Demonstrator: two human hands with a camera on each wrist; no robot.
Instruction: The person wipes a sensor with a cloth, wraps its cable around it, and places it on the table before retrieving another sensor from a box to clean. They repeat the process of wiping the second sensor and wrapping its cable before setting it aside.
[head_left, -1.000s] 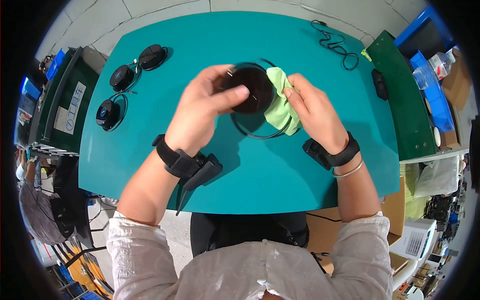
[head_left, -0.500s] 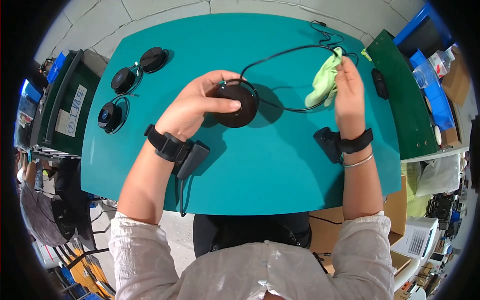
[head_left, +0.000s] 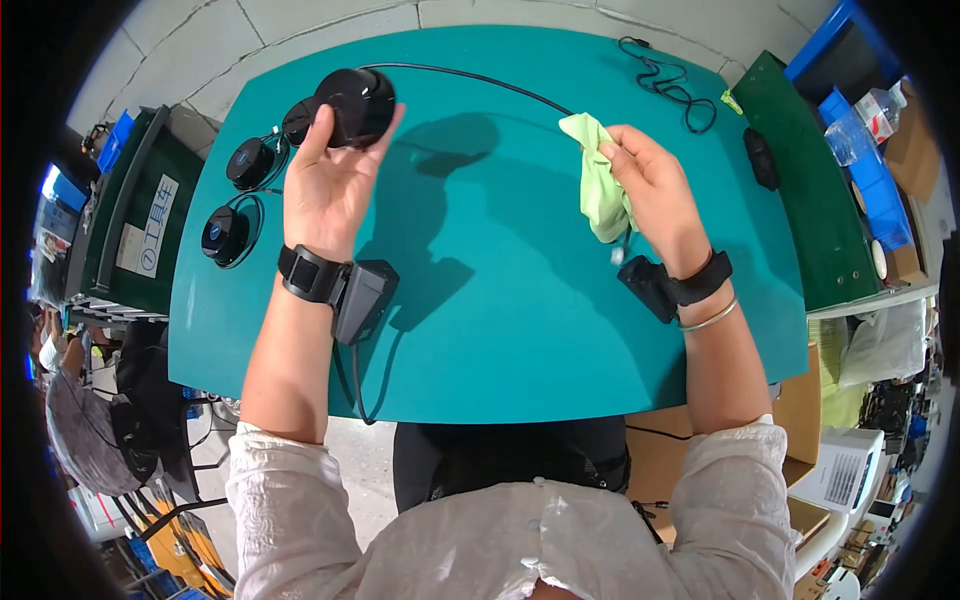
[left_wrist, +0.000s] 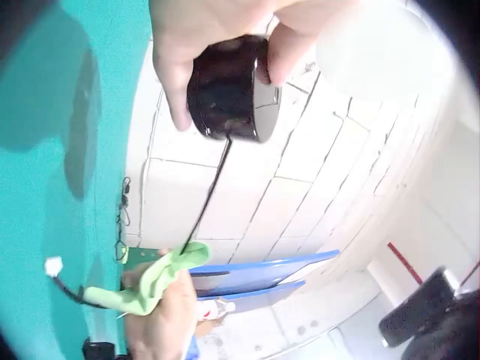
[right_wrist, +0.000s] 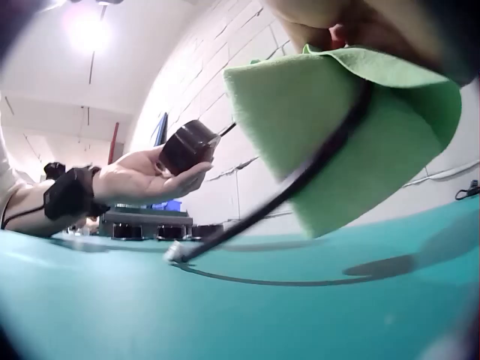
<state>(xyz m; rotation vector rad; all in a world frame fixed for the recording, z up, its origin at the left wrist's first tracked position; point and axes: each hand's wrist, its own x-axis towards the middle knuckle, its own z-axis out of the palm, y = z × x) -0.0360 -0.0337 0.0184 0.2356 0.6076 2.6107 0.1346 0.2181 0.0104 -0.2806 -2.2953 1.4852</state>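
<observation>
My left hand (head_left: pixel 328 200) grips a glossy black puck-shaped device (head_left: pixel 350 108) above the far left of the table, thumb on one side and fingers on the other. From its side runs a black cable (head_left: pixel 480 78), stretched across to my right hand (head_left: pixel 660 195). That hand pinches a light green cloth (head_left: pixel 603 190), which is folded about the cable. Below the cloth hangs the cable's short end with a white connector (right_wrist: pixel 175 253), over the tabletop in the right wrist view. The cable inside the folds is partly hidden.
Similar black pucks with coiled cables, one (head_left: pixel 247 163) behind another (head_left: pixel 225 232), lie on the teal table (head_left: pixel 500 340) at left; a third is partly covered by the held device. A coiled black cord (head_left: pixel 675 95) and a black object (head_left: pixel 760 158) lie at right, near green cabinet (head_left: pixel 800 190).
My left hand has carried the device up and left, turning palm up. The right hand has drawn the cloth along the cable, and the loop has straightened into one taut line.
</observation>
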